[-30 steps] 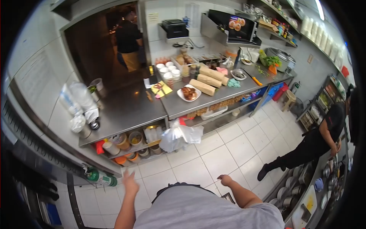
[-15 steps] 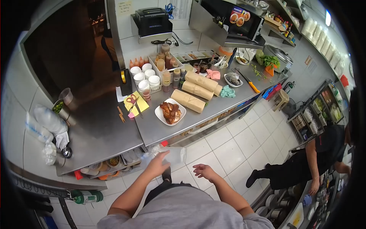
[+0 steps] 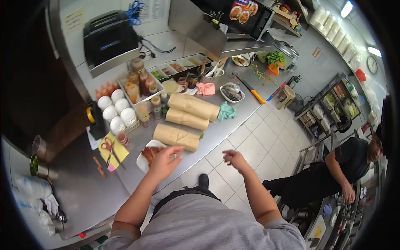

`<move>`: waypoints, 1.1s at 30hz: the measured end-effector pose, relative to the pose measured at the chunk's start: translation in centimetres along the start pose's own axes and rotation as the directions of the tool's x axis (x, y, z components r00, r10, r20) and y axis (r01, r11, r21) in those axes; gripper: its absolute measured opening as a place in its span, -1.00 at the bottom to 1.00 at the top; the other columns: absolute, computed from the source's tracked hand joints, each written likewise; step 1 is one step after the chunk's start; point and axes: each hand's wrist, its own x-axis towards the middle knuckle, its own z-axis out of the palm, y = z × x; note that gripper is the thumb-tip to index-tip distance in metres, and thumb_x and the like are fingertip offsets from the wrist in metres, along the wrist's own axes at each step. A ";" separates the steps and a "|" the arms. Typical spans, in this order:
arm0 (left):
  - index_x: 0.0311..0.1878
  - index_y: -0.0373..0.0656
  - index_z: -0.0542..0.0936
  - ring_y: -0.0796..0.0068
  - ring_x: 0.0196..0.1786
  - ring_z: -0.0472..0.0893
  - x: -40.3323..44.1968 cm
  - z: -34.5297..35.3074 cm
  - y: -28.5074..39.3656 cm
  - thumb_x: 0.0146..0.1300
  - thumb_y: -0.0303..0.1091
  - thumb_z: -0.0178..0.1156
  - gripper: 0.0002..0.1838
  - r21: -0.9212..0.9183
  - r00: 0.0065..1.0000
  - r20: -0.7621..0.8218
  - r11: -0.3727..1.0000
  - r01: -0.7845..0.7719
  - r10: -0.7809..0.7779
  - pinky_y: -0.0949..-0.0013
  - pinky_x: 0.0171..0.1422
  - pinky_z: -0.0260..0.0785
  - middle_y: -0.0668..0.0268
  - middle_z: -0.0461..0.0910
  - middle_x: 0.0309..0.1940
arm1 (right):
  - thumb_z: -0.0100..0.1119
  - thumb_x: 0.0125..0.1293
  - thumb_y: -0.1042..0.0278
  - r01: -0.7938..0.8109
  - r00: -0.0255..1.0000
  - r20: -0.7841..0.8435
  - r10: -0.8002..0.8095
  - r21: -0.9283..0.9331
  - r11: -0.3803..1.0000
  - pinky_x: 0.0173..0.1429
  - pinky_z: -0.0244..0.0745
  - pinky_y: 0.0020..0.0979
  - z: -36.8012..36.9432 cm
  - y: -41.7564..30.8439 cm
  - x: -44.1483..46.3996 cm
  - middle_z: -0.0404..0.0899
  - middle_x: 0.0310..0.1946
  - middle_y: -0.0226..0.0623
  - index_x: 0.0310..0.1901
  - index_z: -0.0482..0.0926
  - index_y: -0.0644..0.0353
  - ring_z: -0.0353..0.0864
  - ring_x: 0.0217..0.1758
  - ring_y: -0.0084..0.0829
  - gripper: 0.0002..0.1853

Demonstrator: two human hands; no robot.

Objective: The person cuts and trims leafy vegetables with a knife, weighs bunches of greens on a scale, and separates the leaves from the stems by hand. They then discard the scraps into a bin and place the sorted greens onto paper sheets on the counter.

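My left hand [image 3: 165,161], fingers apart and empty, is over the counter edge and partly hides a white dish [image 3: 143,163] of browned meat [image 3: 148,153]. Whether it touches the dish I cannot tell. Over the floor to the right, my right hand [image 3: 235,160] has its fingers loosely curled and apart, with nothing in them. Just beyond my left hand lies a brown paper roll [image 3: 176,136], with two more paper rolls [image 3: 187,118] behind it. Scissors [image 3: 109,151] rest on yellow paper [image 3: 118,153] to the left.
White cups [image 3: 109,113] and sauce bottles [image 3: 133,92] stand behind the rolls. A pink cloth [image 3: 206,88], a teal cloth [image 3: 227,111] and an orange-handled knife [image 3: 257,96] lie farther right. A co-worker [image 3: 350,162] stands at the right by another counter [image 3: 315,227]. A stool [image 3: 286,96] stands beyond.
The view has moved closer to the counter and its rolls. My left hand has come up from over the floor to the dish. The co-worker's face has turned this way.
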 end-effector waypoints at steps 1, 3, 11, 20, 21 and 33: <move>0.11 -0.24 0.59 0.37 0.00 0.66 1.6 1.5 0.8 0.30 -0.40 0.27 -0.67 0.030 0.997 0.070 0.999 -0.016 0.014 0.36 0.11 0.47 0.16 0.67 -0.03 | 0.21 0.28 0.39 0.121 0.989 -0.064 -0.131 -0.137 0.983 -0.07 0.59 -0.37 -1.5 -0.2 3.2 0.65 -0.13 -0.25 0.14 0.57 0.22 0.65 -0.16 -0.41 -0.62; 0.10 -0.24 0.60 0.35 0.02 0.67 4.9 4.4 2.0 0.30 -0.38 0.27 -0.68 0.074 0.982 0.189 0.997 -0.006 -0.008 0.33 0.14 0.47 0.14 0.68 -0.04 | 0.24 0.24 0.39 0.283 0.931 -0.127 -0.342 -0.339 0.897 -0.02 0.57 -0.32 -4.2 -2.0 8.7 0.65 -0.11 -0.17 0.13 0.59 0.17 0.64 -0.10 -0.31 -0.61; 0.20 -0.24 0.54 0.40 0.08 0.62 18.3 18.0 -2.0 0.45 -0.26 0.14 -0.64 -0.100 0.935 0.290 0.965 0.241 -0.204 0.38 0.21 0.41 0.23 0.64 0.06 | 0.16 0.20 0.46 0.384 0.802 0.032 -0.596 -0.793 0.474 0.16 0.44 -0.07 -9.4 -3.0 25.1 0.46 0.14 -0.11 0.03 0.58 0.07 0.38 0.24 0.06 -0.67; 0.38 -0.07 0.33 0.33 0.42 0.33 28.0 30.0 -4.7 0.37 0.46 -0.31 -0.15 -0.801 0.793 0.451 0.205 0.562 -0.409 0.10 0.48 0.17 0.26 0.38 0.34 | 0.21 0.19 0.46 0.752 0.557 -0.017 -0.830 -0.415 0.513 0.04 0.47 -0.18 -16.2 -6.9 17.4 0.50 -0.21 -0.06 -0.01 0.54 0.23 0.52 0.00 -0.04 -0.70; 0.41 -0.08 0.29 0.35 0.45 0.27 28.6 30.9 -3.4 0.36 0.48 -0.33 -0.13 -0.812 0.823 0.425 0.243 0.530 -0.377 0.08 0.52 0.10 0.26 0.34 0.38 | 0.21 0.19 0.46 0.746 0.562 -0.025 -0.826 -0.417 0.520 0.04 0.47 -0.18 -16.9 -6.7 18.1 0.50 -0.21 -0.06 -0.01 0.54 0.23 0.52 0.00 -0.04 -0.70; 0.28 -0.21 0.50 0.31 0.47 0.28 29.2 30.8 2.2 0.54 -0.12 -0.04 -0.56 -0.463 0.902 0.377 0.800 0.381 -0.212 0.19 0.48 0.13 0.16 0.29 0.44 | 0.19 0.34 0.31 0.535 0.822 -0.177 -0.541 -0.082 0.841 -0.11 0.51 -0.12 -24.7 -5.4 21.6 0.56 -0.20 0.01 -0.10 0.53 0.20 0.59 -0.19 0.09 -0.81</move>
